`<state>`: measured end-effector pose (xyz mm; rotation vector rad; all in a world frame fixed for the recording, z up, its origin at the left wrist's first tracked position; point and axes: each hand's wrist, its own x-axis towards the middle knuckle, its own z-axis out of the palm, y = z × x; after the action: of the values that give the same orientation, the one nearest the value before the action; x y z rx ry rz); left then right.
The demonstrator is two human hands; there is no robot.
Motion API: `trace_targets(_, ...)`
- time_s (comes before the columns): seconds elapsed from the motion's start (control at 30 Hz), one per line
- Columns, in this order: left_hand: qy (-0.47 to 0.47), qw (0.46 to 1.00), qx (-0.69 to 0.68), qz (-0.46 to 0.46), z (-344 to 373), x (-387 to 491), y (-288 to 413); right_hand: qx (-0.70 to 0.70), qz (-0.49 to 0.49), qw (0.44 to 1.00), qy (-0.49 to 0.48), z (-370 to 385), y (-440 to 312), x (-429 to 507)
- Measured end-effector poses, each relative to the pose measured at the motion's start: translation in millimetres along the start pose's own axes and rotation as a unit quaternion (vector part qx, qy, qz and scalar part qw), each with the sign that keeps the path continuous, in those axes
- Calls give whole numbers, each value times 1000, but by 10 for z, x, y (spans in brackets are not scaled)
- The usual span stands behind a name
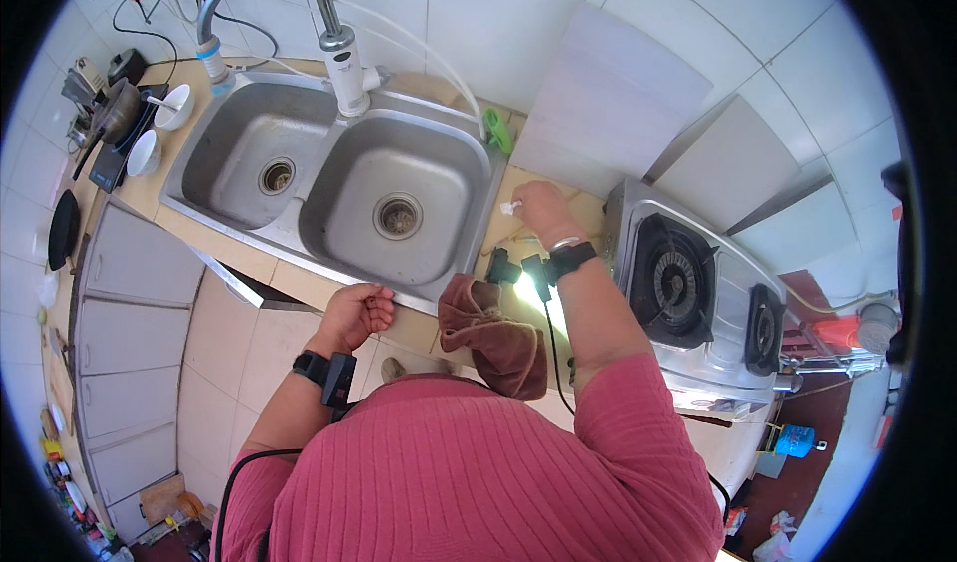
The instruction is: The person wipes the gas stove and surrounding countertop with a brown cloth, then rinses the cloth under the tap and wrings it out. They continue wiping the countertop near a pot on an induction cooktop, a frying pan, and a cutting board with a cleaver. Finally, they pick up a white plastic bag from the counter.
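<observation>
My right hand (543,207) is over the tan counter strip between the sink and the gas stove. A small crumpled white scrap (511,208), perhaps tissue, sticks out from its pinched fingers. My left hand (357,315) is at the front rim of the steel double-bowl sink (351,132), with its fingers curled and nothing visible in them. Between my hands, a brown cloth (490,334) hangs over the counter's front edge. Both sink bowls show drain strainers, with some residue in them.
A gas stove (673,278) stands on the right. Left of the sink are two white bowls (144,153) and a frying pan (119,110). A curved faucet (344,69) rises behind the bowls. A green object (497,130) sits at the sink's back corner. A cabinet door (224,276) juts out below the counter.
</observation>
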<state>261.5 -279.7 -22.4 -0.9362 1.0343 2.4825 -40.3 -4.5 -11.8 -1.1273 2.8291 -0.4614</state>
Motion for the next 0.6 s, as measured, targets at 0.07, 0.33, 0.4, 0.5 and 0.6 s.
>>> trace_targets(0.07, 6, 1000, 4, -1, 12, -7, 2, 11, 23, 999, 28, 52, 3, 24)
trace_targets(0.33, 3, 1000, -3, 4, 27, -16, -2, 1, 97, 988, 116, -512, 167, -177)
trace_targets(0.4, -3, 1000, 0, 4, 23, -17, 0, -27, 101, 989, 101, -743, 221, -367)
trace_targets(0.5, 2, 1000, 7, -4, 26, -14, 10, -57, 78, 995, 16, -924, 222, -635)
trace_targets(0.6, 5, 1000, 12, -5, 37, -14, 18, -29, 56, 993, -100, -983, 140, -865)
